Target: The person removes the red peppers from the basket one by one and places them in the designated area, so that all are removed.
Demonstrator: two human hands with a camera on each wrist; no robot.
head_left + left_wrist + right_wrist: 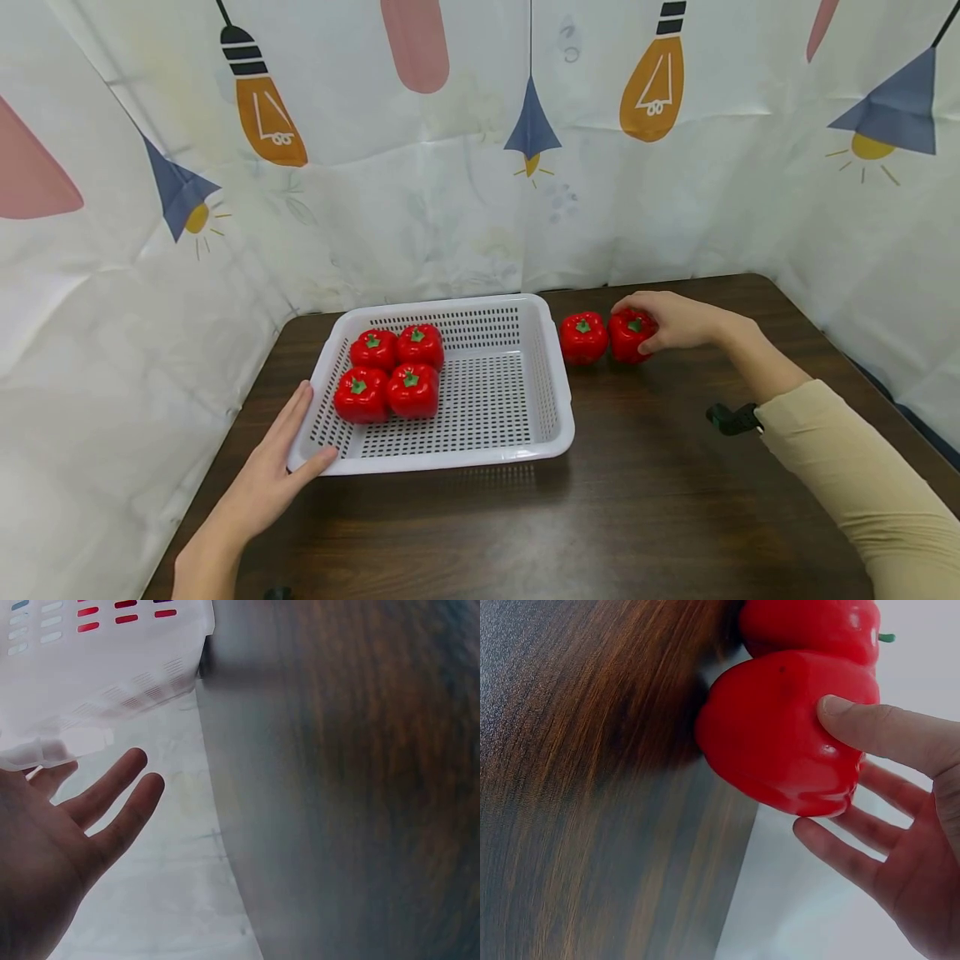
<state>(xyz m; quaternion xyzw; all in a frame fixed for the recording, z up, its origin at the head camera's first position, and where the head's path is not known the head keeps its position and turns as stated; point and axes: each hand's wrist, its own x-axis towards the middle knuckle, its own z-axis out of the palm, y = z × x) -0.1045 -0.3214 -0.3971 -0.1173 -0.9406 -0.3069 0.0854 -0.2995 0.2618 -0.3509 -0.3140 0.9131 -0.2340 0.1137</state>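
Observation:
My left hand [258,479] rests at the left front corner of a white plastic basket [555,392], thumb over the near rim and fingers along the left side. In the left wrist view its fingers [124,817] look straight and spread under the basket's edge. Four becomes several: red bell peppers [412,390] with green stems sit in the basket's left half. Right of the basket, my right hand [686,321] holds a red bell pepper [772,735] on the table, thumb on one side and fingers on the other. Another red bell pepper [583,337] stands between it and the basket.
The dark wood table [637,500] has its back edge against a white curtain [465,208] printed with lamps and bulbs. More of this curtain hangs along the left and right sides. A black strap end [733,419] sticks out at the right sleeve.

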